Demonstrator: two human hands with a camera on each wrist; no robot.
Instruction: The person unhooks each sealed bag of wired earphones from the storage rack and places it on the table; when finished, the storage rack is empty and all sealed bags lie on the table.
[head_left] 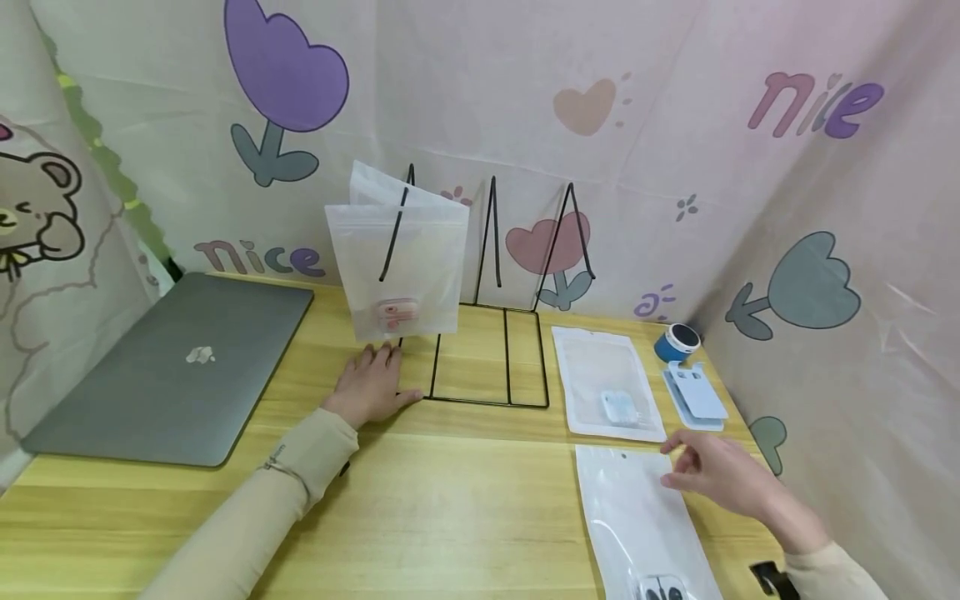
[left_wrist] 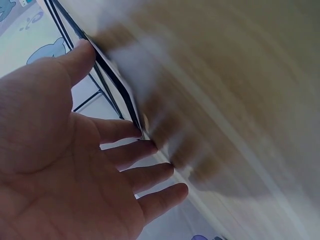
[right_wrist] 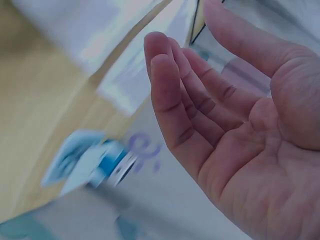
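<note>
My left hand (head_left: 367, 385) rests at the front left corner of a black wire display rack (head_left: 487, 402). In the left wrist view its fingers (left_wrist: 155, 204) are spread and fairly straight beside the rack's wire. From the rack's left hook hang two white zip pouches; the front pouch (head_left: 435, 258) shows a small pink case inside. My right hand (head_left: 716, 472) hovers over the upper right edge of a white pouch (head_left: 637, 508) with wired earphones, its fingers loosely bent and nothing between them. Just behind lies another pouch (head_left: 600, 367), with a pale blue case inside.
A closed grey laptop (head_left: 180, 375) lies on the left of the wooden table (head_left: 465, 500). At the right edge stand a blue cylinder with a white top (head_left: 681, 340) and a light blue folding stand (head_left: 697, 396). Printed cloth (head_left: 465, 83) hangs behind and at both sides.
</note>
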